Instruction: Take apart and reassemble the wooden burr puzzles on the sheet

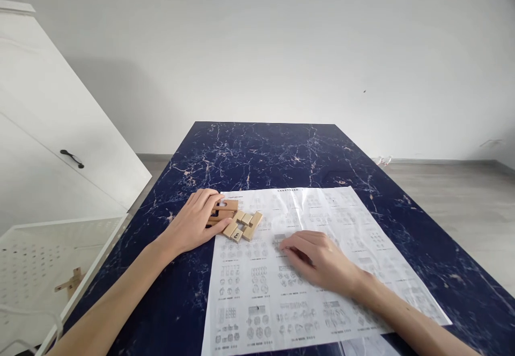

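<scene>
My left hand (197, 220) lies at the sheet's upper left corner, its fingers and thumb curved around brown notched wooden puzzle pieces (228, 206). Part of these pieces is hidden under the palm. Right beside the thumb is a cluster of paler wooden puzzle pieces (251, 228), crossed together, one with a dark mark like a "3". Both groups lie partly over a large white printed sheet (322, 211) with rows of small puzzle diagrams. Resting on the middle of that sheet, my right hand (316, 259) has its fingers curled in, with nothing visible in them, fingertips near one diagram.
The dark blue marble-patterned table (257, 152) stretches away towards a pale wall. To the left stand a white cabinet (68, 130) and a lower white perforated surface (36, 254), on which a wooden crossed piece (73, 282) lies. Something clear sits under the sheet's front edge.
</scene>
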Motion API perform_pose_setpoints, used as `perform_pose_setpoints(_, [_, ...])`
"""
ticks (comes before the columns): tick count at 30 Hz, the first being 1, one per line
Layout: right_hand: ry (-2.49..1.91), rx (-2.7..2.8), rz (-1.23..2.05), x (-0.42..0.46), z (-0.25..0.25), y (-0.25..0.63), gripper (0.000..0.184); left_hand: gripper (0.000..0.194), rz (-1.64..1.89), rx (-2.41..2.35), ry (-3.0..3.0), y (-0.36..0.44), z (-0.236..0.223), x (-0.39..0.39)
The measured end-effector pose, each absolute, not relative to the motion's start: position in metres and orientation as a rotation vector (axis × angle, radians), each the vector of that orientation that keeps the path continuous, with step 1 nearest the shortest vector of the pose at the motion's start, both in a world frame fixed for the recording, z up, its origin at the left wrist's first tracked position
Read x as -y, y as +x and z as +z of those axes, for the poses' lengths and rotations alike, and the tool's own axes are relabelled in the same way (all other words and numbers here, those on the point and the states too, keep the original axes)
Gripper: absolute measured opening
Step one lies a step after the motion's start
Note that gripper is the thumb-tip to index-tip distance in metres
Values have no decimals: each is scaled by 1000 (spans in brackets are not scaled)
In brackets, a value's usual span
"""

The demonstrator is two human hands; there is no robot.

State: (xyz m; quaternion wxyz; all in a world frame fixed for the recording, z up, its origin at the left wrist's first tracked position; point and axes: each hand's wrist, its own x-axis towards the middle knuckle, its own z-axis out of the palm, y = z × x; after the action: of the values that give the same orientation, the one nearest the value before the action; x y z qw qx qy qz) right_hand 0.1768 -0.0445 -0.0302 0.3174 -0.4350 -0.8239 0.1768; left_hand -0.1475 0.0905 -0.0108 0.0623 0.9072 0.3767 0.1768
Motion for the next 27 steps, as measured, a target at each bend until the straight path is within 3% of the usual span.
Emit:
perform_pose_setpoints(9, [-1128,2177,457,45,-29,176,21,41,526,-1149,2737,-145,-8,-90])
perform_pose_setpoints(27, [-1147,2190,487,46,-30,177,23,53,418,-1238,2785,-145,-8,-88])
